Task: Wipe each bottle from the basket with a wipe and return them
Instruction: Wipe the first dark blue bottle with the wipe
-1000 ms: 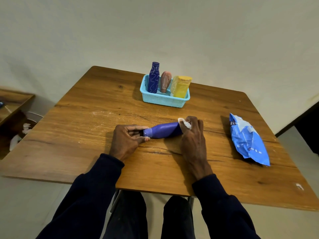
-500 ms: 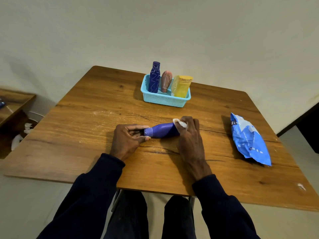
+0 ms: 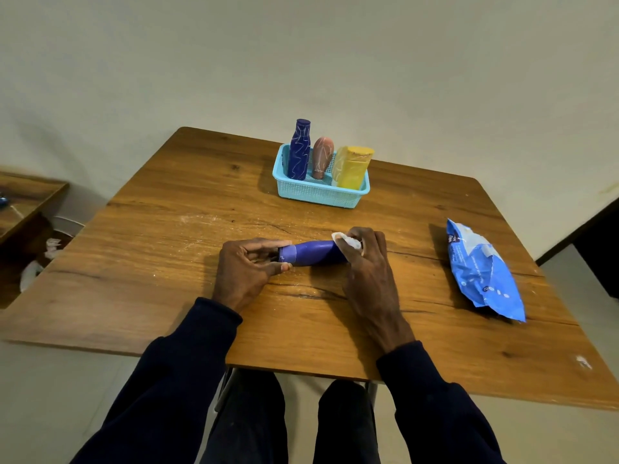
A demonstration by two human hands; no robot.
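A purple bottle [image 3: 313,252] lies on its side on the wooden table [image 3: 167,249], cap end to the left. My left hand [image 3: 246,267] pinches the cap end between thumb and fingers. My right hand [image 3: 366,262] wraps the bottle's right end, pressing a white wipe [image 3: 346,241] against it. At the back of the table a light blue basket [image 3: 321,192] holds a dark blue patterned bottle [image 3: 299,149], a pinkish-brown bottle [image 3: 322,158] and a yellow bottle [image 3: 351,167], all upright.
A blue pack of wipes [image 3: 484,271] lies on the table to the right of my hands. A lower wooden surface [image 3: 23,199] stands off to the left, with white scraps on the floor beside it. My knees show under the table's near edge.
My right hand slid the wipe left along the bottle and then back right toward its base end. My left hand has kept its hold on the cap end.
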